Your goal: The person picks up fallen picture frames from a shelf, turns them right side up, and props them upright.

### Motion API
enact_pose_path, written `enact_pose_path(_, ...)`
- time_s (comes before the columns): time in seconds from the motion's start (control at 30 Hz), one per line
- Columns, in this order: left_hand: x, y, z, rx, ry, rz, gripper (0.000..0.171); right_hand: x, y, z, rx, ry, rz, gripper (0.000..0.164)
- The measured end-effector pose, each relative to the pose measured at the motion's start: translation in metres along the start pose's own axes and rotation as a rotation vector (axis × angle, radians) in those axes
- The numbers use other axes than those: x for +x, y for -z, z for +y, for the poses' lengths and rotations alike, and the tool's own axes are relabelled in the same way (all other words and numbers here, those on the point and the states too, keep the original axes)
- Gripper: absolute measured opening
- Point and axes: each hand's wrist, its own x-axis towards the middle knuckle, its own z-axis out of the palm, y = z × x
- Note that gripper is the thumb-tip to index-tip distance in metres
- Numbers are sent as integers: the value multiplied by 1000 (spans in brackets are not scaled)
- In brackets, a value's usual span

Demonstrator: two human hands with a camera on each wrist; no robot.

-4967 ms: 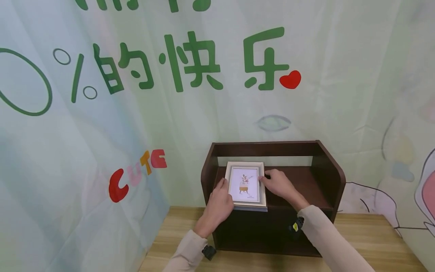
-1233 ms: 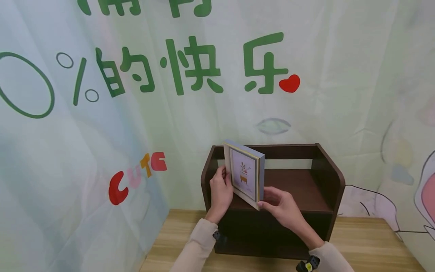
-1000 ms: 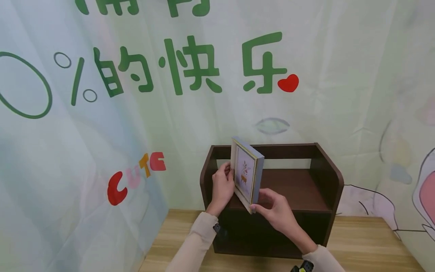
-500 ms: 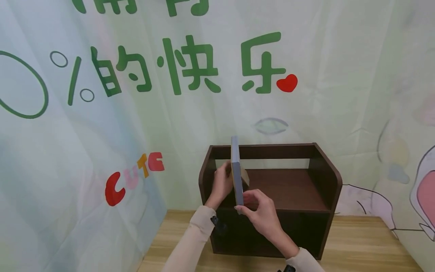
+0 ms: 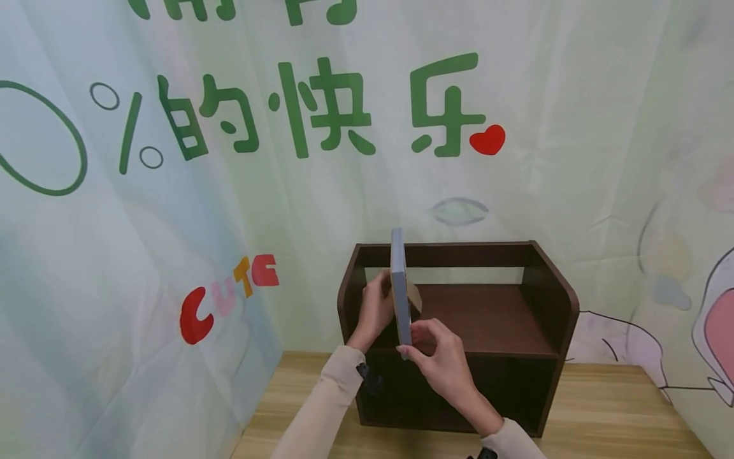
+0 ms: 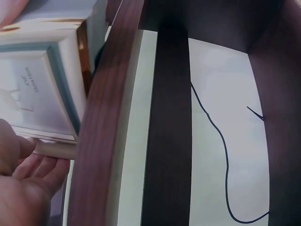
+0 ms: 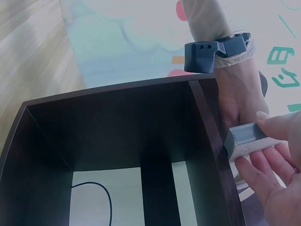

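A picture frame (image 5: pixel 399 299) stands upright, edge-on to the head camera, over the left part of a dark brown two-tier shelf (image 5: pixel 487 319). My left hand (image 5: pixel 375 309) holds its far side; in the left wrist view that hand's fingers (image 6: pixel 47 169) curl at the frame's edge, beside the printed picture (image 6: pixel 23 87). Thumb and fingers of my right hand (image 5: pixel 441 357) pinch the near lower corner, and the right wrist view shows the grey edge (image 7: pixel 247 136) between them. A tan piece (image 5: pixel 414 298) sticks out on the frame's right side, partly hidden by it.
The shelf has raised side panels (image 5: pixel 553 293) and a back rail (image 5: pixel 470 254), above a dark lower compartment (image 5: pixel 459 392). It stands on a light wood surface (image 5: pixel 619 408). A printed cloth backdrop (image 5: pixel 321 210) hangs close behind and to the left.
The picture frame lay face up on the shelf; both hands have raised it and turned it edge-on, bringing the tan piece into view. Over the last half second it has stayed nearly still.
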Motion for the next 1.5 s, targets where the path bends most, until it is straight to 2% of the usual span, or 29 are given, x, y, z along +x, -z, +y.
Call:
enact_pose_path(0.17,-1,-2,1,35,-9,3,24,-2,5,6,51,-20,-30,32)
enact_pose_path(0.5,0,-4,1,46,-19,12,24,-2,13,16,104,-39,-52,32)
enact_pose_path(0.63,-1,0,4,64,-13,17,26,-3,13,18,98,-42,-49,32)
enact_pose_path(0.77,-6,11,16,88,-36,47,29,-4,13,19,95,-49,-46,33)
enact_pose_path(0.87,-8,24,33,111,-131,73,32,-5,13,19,102,-55,-45,32)
enact_pose_path(1.0,-8,44,59,187,-359,89,35,-5,13,18,121,-48,-49,31)
enact_pose_path(1.13,-8,61,82,294,-580,43,42,-4,13,17,133,-37,-50,31)
enact_pose_path(1.23,-6,68,94,351,-704,-18,52,-2,13,17,141,-36,-48,32)
enact_pose_path(1.37,-2,70,101,391,-823,-69,58,-1,14,17,140,-40,-50,32)
enact_pose_path(1.5,3,67,103,403,-872,-109,64,-2,13,16,144,-43,-50,32)
